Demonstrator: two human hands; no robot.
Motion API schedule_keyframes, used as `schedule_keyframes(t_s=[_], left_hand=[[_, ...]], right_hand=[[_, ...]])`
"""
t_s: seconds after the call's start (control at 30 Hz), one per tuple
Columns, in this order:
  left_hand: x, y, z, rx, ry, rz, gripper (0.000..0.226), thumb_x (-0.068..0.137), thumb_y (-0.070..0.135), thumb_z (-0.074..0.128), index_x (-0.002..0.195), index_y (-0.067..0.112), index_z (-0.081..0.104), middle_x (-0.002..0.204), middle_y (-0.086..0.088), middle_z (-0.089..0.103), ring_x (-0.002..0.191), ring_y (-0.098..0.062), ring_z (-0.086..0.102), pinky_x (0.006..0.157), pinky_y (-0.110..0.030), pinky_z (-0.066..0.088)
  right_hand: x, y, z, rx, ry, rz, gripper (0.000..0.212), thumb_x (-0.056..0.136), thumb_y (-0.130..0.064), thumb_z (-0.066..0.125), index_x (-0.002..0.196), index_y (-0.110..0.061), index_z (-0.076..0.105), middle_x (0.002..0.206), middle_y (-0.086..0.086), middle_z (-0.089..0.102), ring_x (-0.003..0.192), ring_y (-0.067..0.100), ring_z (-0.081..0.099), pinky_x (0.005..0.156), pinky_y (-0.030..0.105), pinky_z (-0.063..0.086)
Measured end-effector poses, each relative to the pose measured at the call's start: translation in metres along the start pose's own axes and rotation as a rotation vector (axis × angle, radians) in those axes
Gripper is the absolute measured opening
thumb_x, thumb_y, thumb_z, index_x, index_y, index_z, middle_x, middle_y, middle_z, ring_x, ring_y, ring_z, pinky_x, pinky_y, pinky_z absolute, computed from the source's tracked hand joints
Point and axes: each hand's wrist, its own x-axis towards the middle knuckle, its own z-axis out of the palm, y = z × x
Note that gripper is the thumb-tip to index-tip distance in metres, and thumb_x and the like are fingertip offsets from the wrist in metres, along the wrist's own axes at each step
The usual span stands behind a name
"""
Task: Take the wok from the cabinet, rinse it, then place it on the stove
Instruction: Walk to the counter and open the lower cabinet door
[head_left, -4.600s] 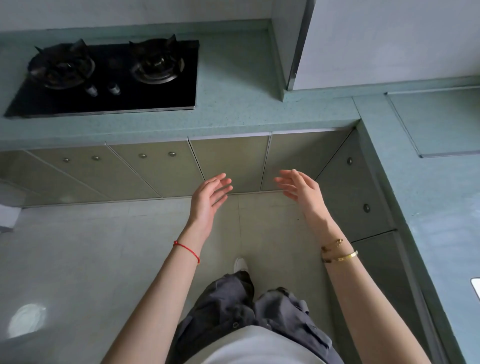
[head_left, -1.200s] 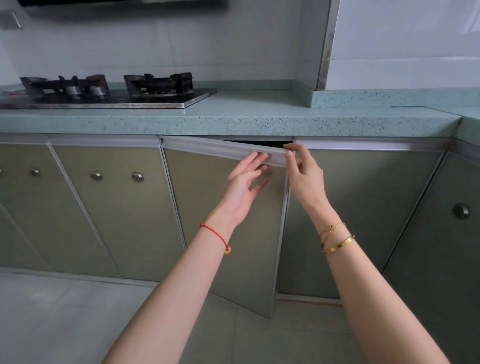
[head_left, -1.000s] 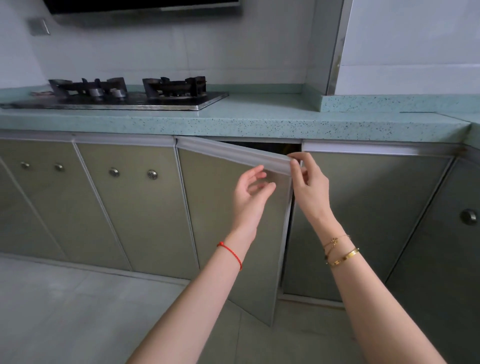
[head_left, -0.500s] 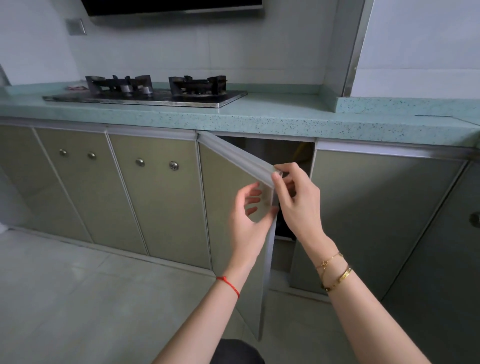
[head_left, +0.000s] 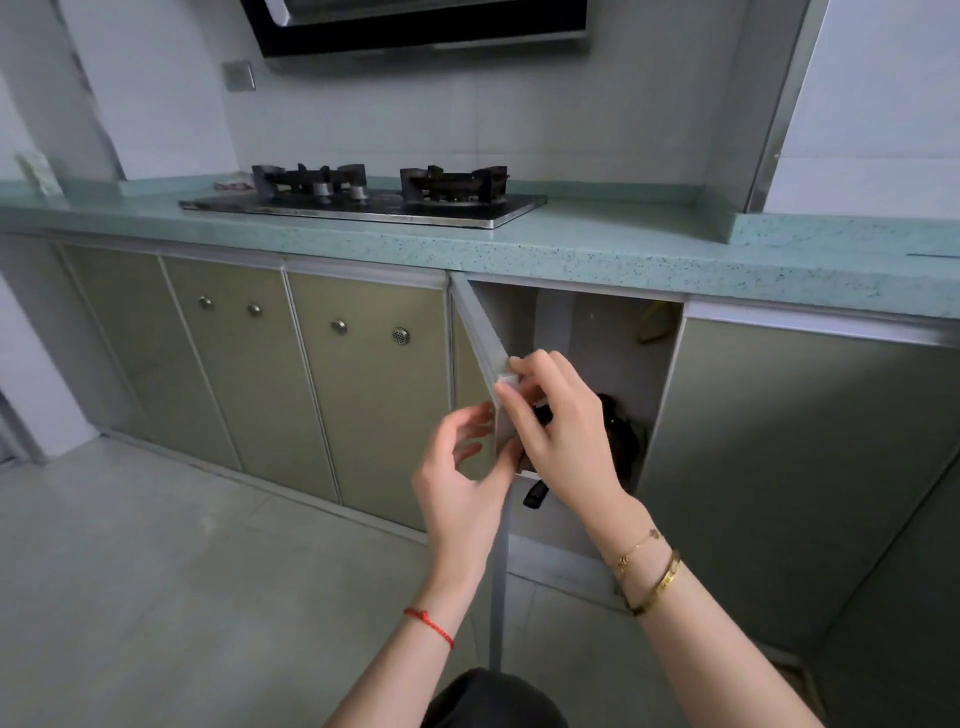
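The dark wok (head_left: 621, 441) sits inside the opened cabinet under the green counter, mostly hidden behind my right hand; its black handle (head_left: 535, 493) pokes out towards me. The cabinet door (head_left: 480, 327) stands swung out, nearly edge-on to me. My right hand (head_left: 561, 431) grips the door's top outer corner. My left hand (head_left: 462, 488) is beside the door's outer face, fingers apart, thumb against the door's edge. The black two-burner stove (head_left: 363, 202) lies on the counter to the upper left, with nothing on it.
The speckled green counter (head_left: 623, 249) runs across the view. Closed cabinet doors (head_left: 363, 395) with round knobs are to the left, another closed door (head_left: 779, 467) to the right. A range hood (head_left: 415, 26) hangs above the stove. The floor is pale tile (head_left: 156, 571).
The cabinet door has swung further open towards me, and the dark wok inside now shows. My right hand stays on the door's top corner; my left hand followed along the outer face.
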Motion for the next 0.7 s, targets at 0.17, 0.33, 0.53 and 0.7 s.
schedule_keyframes(t_s=[0.17,0.33,0.53,0.7], left_hand=[[0.007,-0.007,-0.034,-0.031,0.135,-0.039,0.034,0.078,0.012,0.076,0.107,0.026,0.068,0.103,0.009,0.074,0.097,-0.014,0.07,0.087,-0.036,0.056],[0.026,-0.02,-0.074,-0.038,0.203,-0.062,0.028,0.082,0.012,0.074,0.107,0.025,0.071,0.105,0.0,0.074,0.098,-0.02,0.07,0.09,-0.044,0.055],[0.047,-0.03,-0.107,-0.018,0.228,0.001,0.03,0.087,0.014,0.071,0.106,0.037,0.072,0.1,0.005,0.074,0.09,-0.013,0.07,0.086,-0.034,0.055],[0.061,-0.028,-0.125,-0.074,0.225,-0.023,0.035,0.088,0.014,0.071,0.099,0.047,0.073,0.096,0.018,0.075,0.098,0.0,0.063,0.086,-0.018,0.05]], right_hand=[[0.009,-0.025,0.032,0.028,-0.051,-0.069,0.027,0.095,-0.036,0.062,0.091,-0.011,0.056,0.083,-0.004,0.047,0.073,0.018,0.053,0.07,0.038,0.05],[0.022,-0.047,0.071,0.044,-0.086,-0.084,0.028,0.087,-0.037,0.07,0.099,-0.013,0.06,0.101,-0.001,0.054,0.093,0.021,0.052,0.085,0.033,0.045],[0.039,-0.065,0.114,0.088,-0.155,-0.16,0.024,0.088,-0.031,0.07,0.106,-0.016,0.067,0.111,-0.003,0.063,0.106,0.021,0.054,0.094,0.042,0.045],[0.049,-0.074,0.139,0.098,-0.163,-0.125,0.021,0.085,-0.032,0.073,0.1,-0.018,0.067,0.106,-0.006,0.064,0.105,0.02,0.055,0.095,0.043,0.045]])
